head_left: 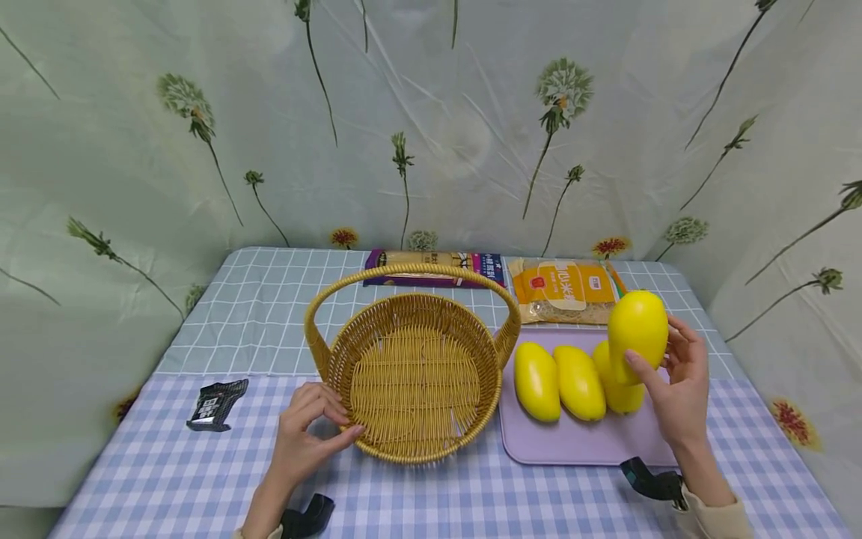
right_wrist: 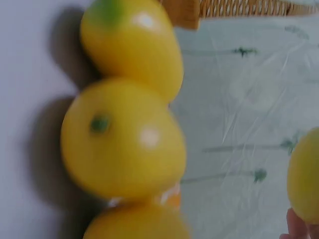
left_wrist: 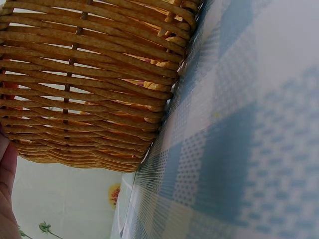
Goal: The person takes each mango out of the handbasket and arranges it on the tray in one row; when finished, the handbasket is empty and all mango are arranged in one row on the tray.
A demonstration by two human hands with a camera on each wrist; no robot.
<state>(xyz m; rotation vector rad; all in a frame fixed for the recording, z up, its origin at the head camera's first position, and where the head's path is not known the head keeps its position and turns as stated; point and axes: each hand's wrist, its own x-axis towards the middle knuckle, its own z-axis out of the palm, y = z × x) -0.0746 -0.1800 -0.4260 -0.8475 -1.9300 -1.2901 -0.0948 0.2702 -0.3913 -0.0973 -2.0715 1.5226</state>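
A round woven basket [head_left: 417,393] with a tall arched handle stands in the middle of the table, its woven floor showing. At its near left rim, my left hand [head_left: 306,427] pinches the edge between thumb and fingers; the left wrist view shows the basket's slatted side [left_wrist: 89,94] close up. My right hand [head_left: 682,382] grips a yellow mango [head_left: 638,329], held upright above the lilac tray [head_left: 566,449]. Three more mangoes lie side by side on that tray: a left one [head_left: 537,382], a middle one [head_left: 579,383] and a right one [head_left: 625,397], partly hidden behind the held mango.
Behind the basket lies a purple packet [head_left: 438,262], and an orange and clear bag [head_left: 566,290] sits just behind the tray. A small black wrapper [head_left: 217,406] is on the checked cloth [head_left: 168,479] at the left. A flower-printed curtain [head_left: 458,150] hangs behind the table.
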